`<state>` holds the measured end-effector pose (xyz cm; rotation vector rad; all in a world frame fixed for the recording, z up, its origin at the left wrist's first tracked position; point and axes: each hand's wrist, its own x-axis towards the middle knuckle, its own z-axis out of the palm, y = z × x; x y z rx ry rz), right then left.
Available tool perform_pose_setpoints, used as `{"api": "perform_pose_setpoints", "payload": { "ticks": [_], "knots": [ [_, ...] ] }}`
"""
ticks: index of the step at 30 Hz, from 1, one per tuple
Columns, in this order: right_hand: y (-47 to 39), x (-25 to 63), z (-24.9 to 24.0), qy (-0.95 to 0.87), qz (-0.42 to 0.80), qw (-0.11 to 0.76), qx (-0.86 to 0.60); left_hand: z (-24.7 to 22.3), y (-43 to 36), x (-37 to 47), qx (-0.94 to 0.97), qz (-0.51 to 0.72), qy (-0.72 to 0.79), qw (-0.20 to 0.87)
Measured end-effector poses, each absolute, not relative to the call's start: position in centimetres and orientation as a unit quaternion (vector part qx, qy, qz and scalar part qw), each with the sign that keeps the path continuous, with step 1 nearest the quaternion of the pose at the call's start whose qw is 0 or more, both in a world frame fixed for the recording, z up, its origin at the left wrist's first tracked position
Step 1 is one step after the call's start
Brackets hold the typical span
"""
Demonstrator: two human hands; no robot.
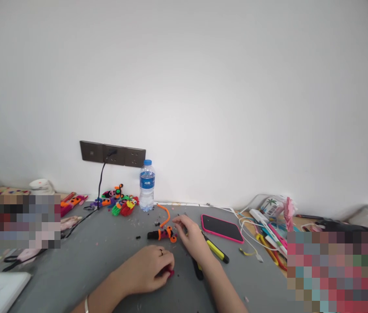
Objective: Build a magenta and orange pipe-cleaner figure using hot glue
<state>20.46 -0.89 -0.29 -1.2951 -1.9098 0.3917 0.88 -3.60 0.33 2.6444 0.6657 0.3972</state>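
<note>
My left hand [147, 268], with a ring and a bracelet, rests low on the grey table [105, 261], its fingers curled on a small dark-pink piece [171, 273]. Up and to the right, my right hand [188, 232] has bent fingers near the tabletop; what its fingertips hold, if anything, is too small to make out. Between and just beyond the hands lies a small orange, black and purple fuzzy figure [166, 234]. Behind it is a curved orange fuzzy stem [165, 215]. Yellow-and-black pliers [215, 250] lie partly hidden under my right hand and forearm.
A water bottle [147, 187] stands by the wall, beside colourful fuzzy figures [123, 204]. A pink-rimmed phone [222, 228] lies right of my right hand. White cables, scissors [270, 252] and packets crowd the right. A black cord and a white box [3, 291] are at left.
</note>
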Motion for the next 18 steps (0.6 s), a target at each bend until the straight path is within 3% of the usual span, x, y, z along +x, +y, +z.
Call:
{"api": "perform_pose_setpoints", "payload": {
  "ticks": [10, 18],
  "knots": [
    [-1.1, 20.5, 0.1, -0.748, 0.148, 0.415, -0.497, 0.5, -2.7, 0.7, 0.898, 0.251, 0.248, 0.263],
    [-2.0, 18.7, 0.8, -0.734, 0.277, 0.42, -0.456, 0.0, -1.1, 0.4, 0.788, 0.4, 0.347, 0.314]
  ]
}}
